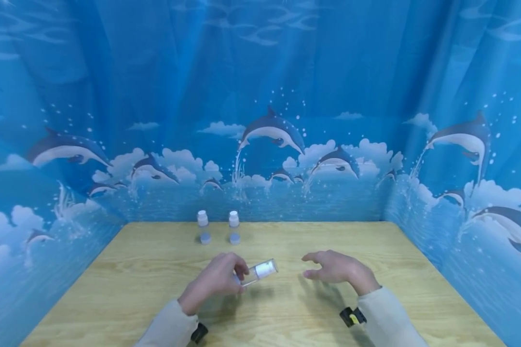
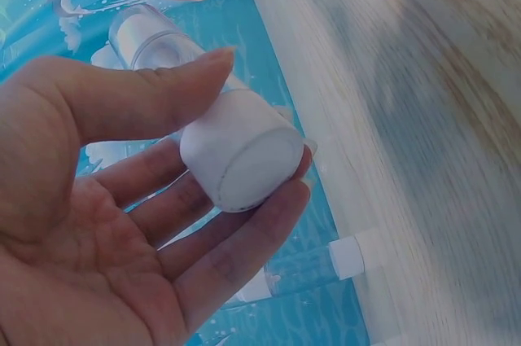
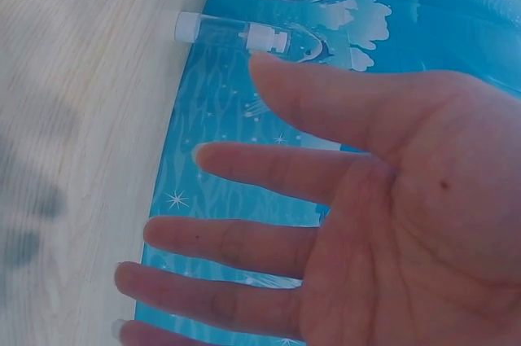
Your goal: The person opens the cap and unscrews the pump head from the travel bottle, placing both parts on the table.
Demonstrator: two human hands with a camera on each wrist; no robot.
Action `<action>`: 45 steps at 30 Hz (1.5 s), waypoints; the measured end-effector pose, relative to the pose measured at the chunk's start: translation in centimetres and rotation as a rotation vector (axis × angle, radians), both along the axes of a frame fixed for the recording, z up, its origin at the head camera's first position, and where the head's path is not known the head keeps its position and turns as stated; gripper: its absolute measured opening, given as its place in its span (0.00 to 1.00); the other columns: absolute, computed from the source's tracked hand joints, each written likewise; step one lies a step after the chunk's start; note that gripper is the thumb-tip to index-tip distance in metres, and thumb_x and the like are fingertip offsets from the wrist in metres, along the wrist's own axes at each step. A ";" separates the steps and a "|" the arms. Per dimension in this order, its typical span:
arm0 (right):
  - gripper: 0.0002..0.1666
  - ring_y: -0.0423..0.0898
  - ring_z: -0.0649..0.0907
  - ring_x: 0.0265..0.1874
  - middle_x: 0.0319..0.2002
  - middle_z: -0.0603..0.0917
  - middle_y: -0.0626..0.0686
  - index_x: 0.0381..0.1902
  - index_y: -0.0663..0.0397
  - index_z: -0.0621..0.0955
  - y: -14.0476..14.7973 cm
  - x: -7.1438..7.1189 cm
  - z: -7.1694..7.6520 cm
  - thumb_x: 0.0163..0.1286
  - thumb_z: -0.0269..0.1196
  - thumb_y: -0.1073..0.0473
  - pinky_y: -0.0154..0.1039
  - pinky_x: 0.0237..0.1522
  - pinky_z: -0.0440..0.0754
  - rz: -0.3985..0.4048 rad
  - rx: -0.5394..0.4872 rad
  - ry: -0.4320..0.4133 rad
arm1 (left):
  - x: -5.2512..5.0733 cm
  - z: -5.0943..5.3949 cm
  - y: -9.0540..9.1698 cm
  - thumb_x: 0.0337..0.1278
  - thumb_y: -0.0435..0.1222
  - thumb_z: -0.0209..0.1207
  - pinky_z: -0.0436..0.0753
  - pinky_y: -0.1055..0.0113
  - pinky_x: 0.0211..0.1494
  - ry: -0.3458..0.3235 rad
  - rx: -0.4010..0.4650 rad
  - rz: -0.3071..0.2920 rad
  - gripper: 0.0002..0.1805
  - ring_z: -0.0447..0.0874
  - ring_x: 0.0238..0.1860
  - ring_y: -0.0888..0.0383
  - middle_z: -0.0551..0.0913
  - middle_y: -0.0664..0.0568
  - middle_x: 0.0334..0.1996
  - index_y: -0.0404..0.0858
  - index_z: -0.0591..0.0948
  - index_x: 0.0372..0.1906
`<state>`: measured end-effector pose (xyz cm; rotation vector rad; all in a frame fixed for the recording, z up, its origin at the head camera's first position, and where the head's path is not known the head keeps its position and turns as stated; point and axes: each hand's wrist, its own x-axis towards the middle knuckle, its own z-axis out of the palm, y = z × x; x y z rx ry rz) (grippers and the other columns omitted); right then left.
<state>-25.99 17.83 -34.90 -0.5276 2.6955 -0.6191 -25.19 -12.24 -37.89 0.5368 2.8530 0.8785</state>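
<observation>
L hand (image 1: pixel 221 273): thumb + fingers grip the held bottle (image 1: pixel 252 275) round its white base (image 2: pixel 244 155).
Held bottle: tilted approx. sideways, looks lifted off table (image 1: pixel 134 270); clear top (image 1: pixel 267 267) pts toward R hand.
R hand (image 1: pixel 336 267): fingers spread, nothing in it; over table, apart from held bottle.
Back-left bottle (image 1: pixel 203 228) + back-right bottle (image 1: pixel 234 228): upright nr. table's far edge, side by side w/ a gap; we see neither hand touching them.
Slip risk: base looks smooth, grip mostly fingertips, so we judge a looser pinch could drop it.
Top risk: any off-angle pull on clear top could twist bottle out of L hand; we can't tell how tight it sits.
Knock risk: back pair look light + narrow; a fwd swing could tip one, poss. into the other.
Contents: can't tell.
</observation>
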 end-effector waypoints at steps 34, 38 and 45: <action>0.29 0.62 0.78 0.68 0.69 0.79 0.60 0.69 0.54 0.76 -1.1 0.3 0.3 0.75 0.64 0.51 0.64 0.70 0.73 0.058 -0.014 0.034 | 0.3 0.1 0.1 0.33 0.25 0.77 0.88 0.49 0.51 -0.016 -0.017 -0.035 0.27 0.88 0.41 0.51 0.91 0.50 0.36 0.39 0.89 0.48; 0.28 0.62 0.80 0.65 0.66 0.81 0.62 0.68 0.55 0.77 -1.3 0.4 0.4 0.74 0.65 0.52 0.63 0.68 0.76 0.071 -0.044 0.045 | 0.4 0.1 0.2 0.33 0.25 0.77 0.89 0.52 0.48 -0.010 -0.013 -0.048 0.27 0.87 0.38 0.53 0.90 0.51 0.35 0.39 0.89 0.48; 0.27 0.65 0.84 0.58 0.64 0.82 0.66 0.66 0.60 0.78 -1.7 0.8 0.8 0.72 0.66 0.57 0.60 0.58 0.84 0.146 -0.112 0.079 | 0.9 0.4 0.4 0.33 0.25 0.76 0.88 0.58 0.42 -0.019 -0.016 -0.063 0.27 0.86 0.36 0.55 0.90 0.52 0.34 0.40 0.89 0.49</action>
